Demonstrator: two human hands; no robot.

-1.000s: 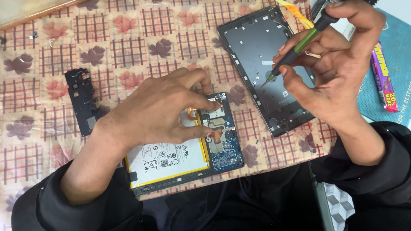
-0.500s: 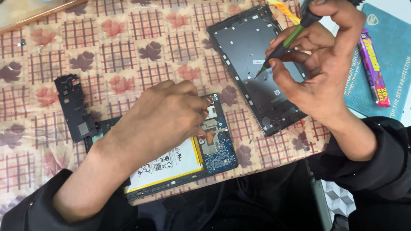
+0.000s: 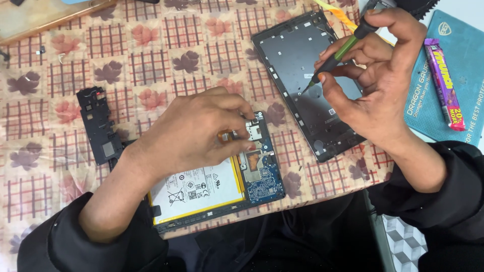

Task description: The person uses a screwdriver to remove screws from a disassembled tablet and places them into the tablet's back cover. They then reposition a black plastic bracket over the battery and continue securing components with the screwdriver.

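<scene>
Since a moment ago your left hand point(image 3: 196, 131) has crept toward 3 o'clock, fingertips pressing the opened tablet point(image 3: 222, 181) at 6 o'clock—thin, fragile, so hold its frame edges—while your right hand point(image 3: 373, 85) pinches the screwdriver point(image 3: 339, 54).

A surface point(image 3: 151, 45) is filling most of the view, covered by a cloth point(image 3: 55, 166) in pale peach, patterned with red checked squares and brown and pink leaf shapes. Soft, even light is falling across it, casting only faint shadows. At the top left corner, a strip of light wooden board point(image 3: 45, 22) is lying along the edge. At the right, a teal mat point(image 3: 466, 65) is lying on a white patch. Below the surface's right corner, a floor point(image 3: 403, 242) with grey and white cube-patterned tiles is showing.
</scene>
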